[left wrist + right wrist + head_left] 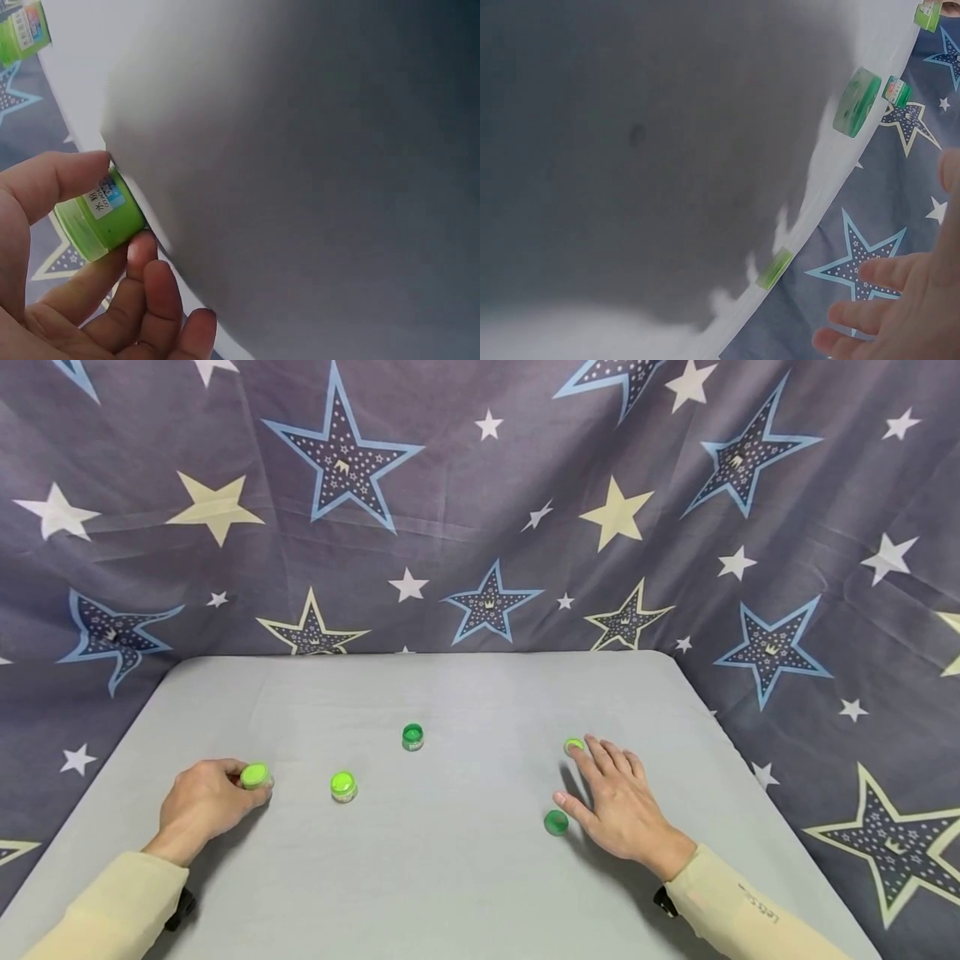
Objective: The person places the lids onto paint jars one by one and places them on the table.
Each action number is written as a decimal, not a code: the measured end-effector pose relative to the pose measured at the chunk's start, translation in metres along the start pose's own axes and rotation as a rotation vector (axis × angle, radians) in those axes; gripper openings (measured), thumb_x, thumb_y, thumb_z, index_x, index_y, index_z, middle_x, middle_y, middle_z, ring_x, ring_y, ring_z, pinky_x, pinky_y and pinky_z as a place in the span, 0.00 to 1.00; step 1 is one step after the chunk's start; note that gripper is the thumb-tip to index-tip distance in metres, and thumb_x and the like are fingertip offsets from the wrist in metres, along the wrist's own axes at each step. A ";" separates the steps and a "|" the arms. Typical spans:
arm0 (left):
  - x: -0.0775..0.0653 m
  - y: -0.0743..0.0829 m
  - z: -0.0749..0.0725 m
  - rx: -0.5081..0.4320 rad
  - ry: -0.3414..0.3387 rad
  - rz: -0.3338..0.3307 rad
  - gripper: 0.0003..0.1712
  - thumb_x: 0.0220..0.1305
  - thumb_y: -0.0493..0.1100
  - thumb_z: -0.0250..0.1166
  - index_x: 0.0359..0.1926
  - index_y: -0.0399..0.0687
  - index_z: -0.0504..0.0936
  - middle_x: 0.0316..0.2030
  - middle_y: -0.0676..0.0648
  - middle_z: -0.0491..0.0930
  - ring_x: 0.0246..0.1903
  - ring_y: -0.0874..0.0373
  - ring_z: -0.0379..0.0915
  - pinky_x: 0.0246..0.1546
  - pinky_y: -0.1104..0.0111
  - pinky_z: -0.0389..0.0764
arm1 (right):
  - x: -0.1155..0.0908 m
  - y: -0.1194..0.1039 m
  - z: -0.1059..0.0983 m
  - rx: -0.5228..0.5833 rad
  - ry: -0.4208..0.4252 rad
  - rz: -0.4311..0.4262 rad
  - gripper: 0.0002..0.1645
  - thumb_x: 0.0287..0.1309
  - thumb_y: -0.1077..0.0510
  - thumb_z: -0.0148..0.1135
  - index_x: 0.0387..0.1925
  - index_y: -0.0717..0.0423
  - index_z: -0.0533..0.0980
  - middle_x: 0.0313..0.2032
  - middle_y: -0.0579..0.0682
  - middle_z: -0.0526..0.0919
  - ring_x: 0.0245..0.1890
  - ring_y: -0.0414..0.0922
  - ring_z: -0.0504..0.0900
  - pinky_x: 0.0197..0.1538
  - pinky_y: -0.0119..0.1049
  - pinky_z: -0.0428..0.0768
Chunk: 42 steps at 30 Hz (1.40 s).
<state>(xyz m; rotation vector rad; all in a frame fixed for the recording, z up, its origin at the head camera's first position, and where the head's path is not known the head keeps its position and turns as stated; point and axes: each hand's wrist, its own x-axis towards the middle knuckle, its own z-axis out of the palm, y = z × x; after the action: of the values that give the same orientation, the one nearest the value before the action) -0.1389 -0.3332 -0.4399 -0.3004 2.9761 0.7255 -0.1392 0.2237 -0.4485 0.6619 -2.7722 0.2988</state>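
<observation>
My left hand [206, 806] pinches a small lime-green jar [256, 776] between thumb and fingers at the table's left. In the left wrist view, the jar [109, 214] shows a printed label. A second lime-green jar [343, 786] stands to its right, and a dark green jar [412, 737] farther back. On the right, my right hand [618, 810] is spread with extended fingers and grips nothing. Its index fingertip overlaps a flat lime-green lid [573, 746] in the head view; contact is unclear. A dark green lid [557, 822] lies near the thumb.
A grey-white cloth covers the table [450, 877]. Behind it and along the sides hangs a dark curtain [450, 527] with a star pattern. Dark straps [180, 910] show at both wrists, below the pale sleeves [120, 906].
</observation>
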 end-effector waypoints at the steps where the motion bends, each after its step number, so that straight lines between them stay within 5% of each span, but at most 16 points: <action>1: 0.000 0.000 0.000 0.002 -0.005 0.002 0.38 0.57 0.55 0.75 0.58 0.31 0.79 0.42 0.35 0.84 0.39 0.38 0.80 0.31 0.53 0.78 | 0.000 0.000 0.000 0.000 0.002 -0.001 0.44 0.69 0.32 0.57 0.74 0.56 0.66 0.72 0.65 0.66 0.71 0.64 0.64 0.69 0.63 0.57; 6: -0.006 0.003 0.002 -0.002 0.001 0.043 0.48 0.53 0.55 0.77 0.64 0.25 0.71 0.48 0.27 0.79 0.46 0.28 0.76 0.41 0.43 0.78 | 0.000 0.000 0.001 0.000 0.009 -0.004 0.44 0.69 0.32 0.57 0.73 0.57 0.67 0.72 0.66 0.67 0.70 0.65 0.65 0.69 0.63 0.57; 10: -0.017 0.008 0.009 -0.023 0.101 0.105 0.57 0.47 0.53 0.81 0.67 0.21 0.64 0.57 0.19 0.69 0.56 0.19 0.63 0.52 0.33 0.69 | 0.001 -0.001 0.000 0.002 0.005 -0.004 0.44 0.69 0.32 0.56 0.74 0.56 0.66 0.72 0.65 0.66 0.71 0.65 0.64 0.69 0.63 0.57; 16: -0.031 0.027 0.019 -0.110 0.319 0.260 0.55 0.42 0.43 0.84 0.68 0.26 0.66 0.56 0.25 0.71 0.57 0.26 0.60 0.53 0.37 0.65 | 0.002 0.000 -0.001 0.004 0.001 0.006 0.44 0.69 0.33 0.57 0.74 0.56 0.66 0.72 0.65 0.66 0.71 0.65 0.63 0.70 0.63 0.56; 20: -0.038 0.040 0.023 -0.148 0.368 0.356 0.51 0.39 0.41 0.85 0.65 0.30 0.71 0.52 0.31 0.76 0.54 0.32 0.66 0.52 0.40 0.67 | 0.003 0.001 0.000 0.000 -0.004 0.011 0.44 0.70 0.32 0.56 0.74 0.57 0.66 0.72 0.65 0.66 0.71 0.65 0.64 0.69 0.63 0.56; 25: -0.042 0.051 0.029 -0.167 0.314 0.389 0.46 0.41 0.41 0.86 0.62 0.34 0.75 0.47 0.37 0.82 0.46 0.40 0.76 0.45 0.47 0.74 | 0.008 0.002 0.001 0.002 0.000 0.011 0.44 0.70 0.32 0.55 0.74 0.58 0.66 0.73 0.65 0.65 0.71 0.65 0.63 0.69 0.63 0.57; 33: -0.043 0.060 0.036 -0.197 0.121 0.320 0.44 0.47 0.46 0.84 0.63 0.36 0.76 0.47 0.41 0.84 0.48 0.42 0.80 0.49 0.49 0.79 | 0.012 0.001 0.001 0.011 0.001 0.005 0.44 0.70 0.32 0.55 0.74 0.58 0.65 0.73 0.65 0.65 0.71 0.65 0.63 0.69 0.64 0.56; 42: -0.035 0.069 0.043 -0.189 0.083 0.295 0.39 0.48 0.47 0.83 0.59 0.34 0.79 0.43 0.43 0.86 0.42 0.47 0.80 0.40 0.57 0.78 | 0.014 0.001 0.000 0.013 -0.011 0.018 0.44 0.71 0.33 0.55 0.74 0.59 0.65 0.73 0.66 0.64 0.71 0.66 0.63 0.70 0.64 0.56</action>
<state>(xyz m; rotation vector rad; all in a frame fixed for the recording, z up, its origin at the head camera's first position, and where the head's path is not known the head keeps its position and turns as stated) -0.1183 -0.2474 -0.4433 0.1074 3.0690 1.0509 -0.1512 0.2186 -0.4448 0.6441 -2.7907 0.3173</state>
